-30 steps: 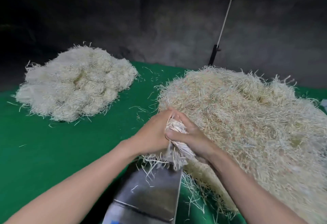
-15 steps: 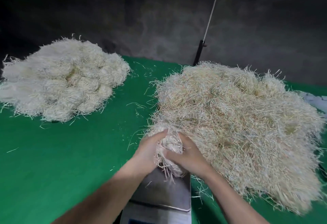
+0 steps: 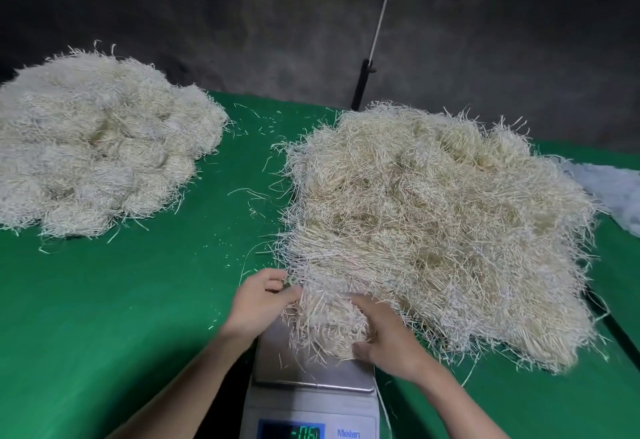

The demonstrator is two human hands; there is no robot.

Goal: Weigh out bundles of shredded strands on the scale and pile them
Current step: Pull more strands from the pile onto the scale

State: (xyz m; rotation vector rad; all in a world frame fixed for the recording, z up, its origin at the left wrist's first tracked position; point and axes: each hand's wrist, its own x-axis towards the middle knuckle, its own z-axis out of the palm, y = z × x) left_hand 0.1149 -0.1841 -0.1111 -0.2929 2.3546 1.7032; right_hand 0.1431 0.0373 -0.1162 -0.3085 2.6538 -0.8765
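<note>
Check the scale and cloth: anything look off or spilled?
The scale's display shows a minus sign, digits blurred, while the left hand and right hand grip a bundle at the platter; it may need re-zeroing. Loose strands litter the cloth left of the big heap.

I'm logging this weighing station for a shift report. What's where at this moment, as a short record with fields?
left hand: grips the bundle's left side
right hand: curls round the bundle's right side
bundle: over the scale's pan, against the loose heap's near edge
scale: nearest the camera, green digits lit
loose heap: right, on the green cloth
finished pile: far left
</note>
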